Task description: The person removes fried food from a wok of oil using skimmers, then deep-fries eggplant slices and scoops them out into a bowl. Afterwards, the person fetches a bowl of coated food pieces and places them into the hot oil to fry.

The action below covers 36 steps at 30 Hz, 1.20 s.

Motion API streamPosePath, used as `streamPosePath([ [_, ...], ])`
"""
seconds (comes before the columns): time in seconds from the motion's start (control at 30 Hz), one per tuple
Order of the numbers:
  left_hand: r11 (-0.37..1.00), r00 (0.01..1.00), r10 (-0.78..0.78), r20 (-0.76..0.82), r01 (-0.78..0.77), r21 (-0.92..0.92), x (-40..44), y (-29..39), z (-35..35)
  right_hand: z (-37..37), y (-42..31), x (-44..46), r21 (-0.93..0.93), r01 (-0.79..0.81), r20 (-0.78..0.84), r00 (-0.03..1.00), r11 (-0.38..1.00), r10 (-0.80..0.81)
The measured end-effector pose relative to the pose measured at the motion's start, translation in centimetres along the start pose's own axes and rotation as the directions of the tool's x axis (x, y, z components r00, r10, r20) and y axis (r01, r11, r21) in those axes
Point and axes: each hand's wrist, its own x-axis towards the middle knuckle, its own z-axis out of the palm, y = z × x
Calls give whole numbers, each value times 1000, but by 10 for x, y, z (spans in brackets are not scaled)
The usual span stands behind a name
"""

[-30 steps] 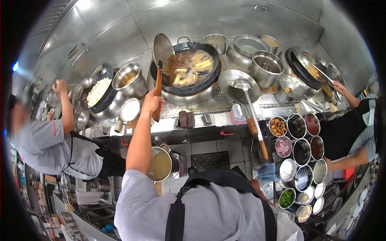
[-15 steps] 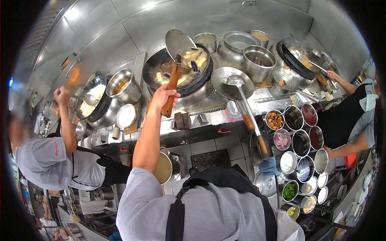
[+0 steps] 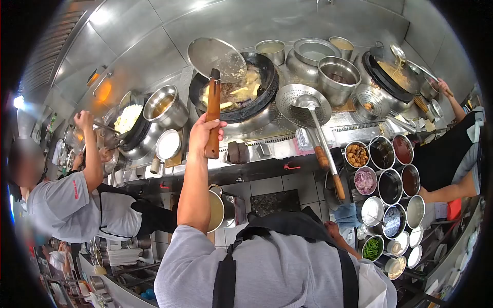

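My left hand (image 3: 205, 134) is closed around the wooden handle of a round skimmer (image 3: 214, 57), raised above the left part of a black wok (image 3: 272, 77). Pale yellow strips (image 3: 246, 87), some with dark purple skin, look like eggplant and lie in bubbling oil in that wok. My right hand (image 3: 333, 229) shows only partly, low beside my apron and near a blue cloth (image 3: 345, 213); its fingers are not clear. A large perforated strainer (image 3: 285, 109) rests on the stove to the right, and a metal ladle (image 3: 324, 138) lies in it.
Several ingredient pots, one with green beans (image 3: 372, 248), stand at right. A steel pot (image 3: 172, 110) and a white bowl (image 3: 168, 145) are left of the wok. Co-workers stand at woks on both sides; the left one's raised hand (image 3: 83, 121) is near.
The skimmer has moved left and slightly lower in the view, uncovering more of the wok's right side. My right hand has come into view. At right, the co-worker's ladle has lifted, with strands hanging below.
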Motion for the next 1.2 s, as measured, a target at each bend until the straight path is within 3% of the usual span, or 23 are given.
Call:
streamPosePath([
  [0.07, 993, 1000, -24, 12, 26, -114, -2, 1, 1, -4, -5, -4, -33, 21, 25, 999, 999, -20],
  [0.17, 989, 999, -29, 23, 32, -146, -6, 6, 20, -13, 17, 10, 132, -56, 42, 998, 990, 51],
  [0.33, 996, 994, 20, 111, -30, 90, 43, 30, 88, -13, 37, -9, 386, -166, -20, 982, 907, 188],
  [0.4, 958, 965, 101, 241, -160, 240, 91, 31, 124, -12, 44, -24, 421, -210, -15, 971, 882, 238],
  [0.47, 911, 988, 91, 127, -134, 391, 128, 25, 177, -7, 59, -38, 224, -95, -60, 992, 970, 111],
  [0.53, 712, 984, 119, 131, -177, 680, 167, 6, 216, -1, 77, -44, 110, 25, -39, 999, 994, -21],
  [0.57, 578, 987, 96, 125, -158, 801, 186, -9, 226, 2, 86, -47, 56, 88, -28, 996, 995, -87],
  [0.6, 571, 990, -12, 141, -109, 814, 195, -12, 233, 6, 118, -30, 94, 135, -2, 991, 986, -135],
  [0.63, 559, 981, -119, 154, -61, 827, 200, -15, 239, 8, 129, -30, -343, 391, 11, 911, 854, -412],
  [0.67, 568, 983, -101, 155, -71, 820, 200, -18, 243, 10, 136, -32, -728, 462, 24, 755, 507, -655],
  [0.73, 575, 987, -67, 149, -84, 814, 189, -23, 234, 40, 187, 4, -319, 179, -99, 970, 931, -221],
  [0.77, 677, 987, -51, 153, -78, 732, 179, -24, 226, 54, 209, 19, -97, -32, -151, 988, 995, 17],
  [0.8, 769, 988, -33, 152, -72, 635, 167, -23, 215, 59, 224, 29, -60, 162, -161, 972, 985, -169],
  [0.83, 850, 989, -10, 148, -69, 522, 157, -19, 205, 64, 240, 39, -28, 350, -166, 922, 936, -349],
  [0.9, 917, 979, -34, 200, -49, 396, 146, -6, 166, 64, 261, 42, 25, 674, -187, 729, 738, -659],
  [0.93, 935, 980, -26, 200, -47, 353, 137, 2, 144, 58, 250, 39, -278, 745, -65, 615, 607, -786],
  [1.0, 940, 983, 4, 184, -66, 336, 109, 23, 104, 33, 223, 46, -702, 706, 298, 411, 94, -861],
  [1.07, 920, 990, 33, 140, -85, 383, 86, 41, 62, 13, 165, 36, -467, 640, 141, 735, 610, -663],
  [1.1, 912, 994, 39, 104, -78, 403, 72, 50, 42, 2, 125, 24, -125, 428, 81, 903, 895, -421],
  [1.13, 895, 997, 50, 58, -70, 439, 56, 58, 26, -3, 97, 16, 131, 229, 101, 965, 965, -242],
  [1.17, 883, 994, 99, 55, -113, 455, 45, 64, 8, -6, 70, 9, 307, 61, 115, 988, 950, -100],
  [1.2, 860, 994, 111, -12, -90, 503, 36, 68, -9, -5, 57, 20, 347, -135, 98, 989, 928, 108],
])
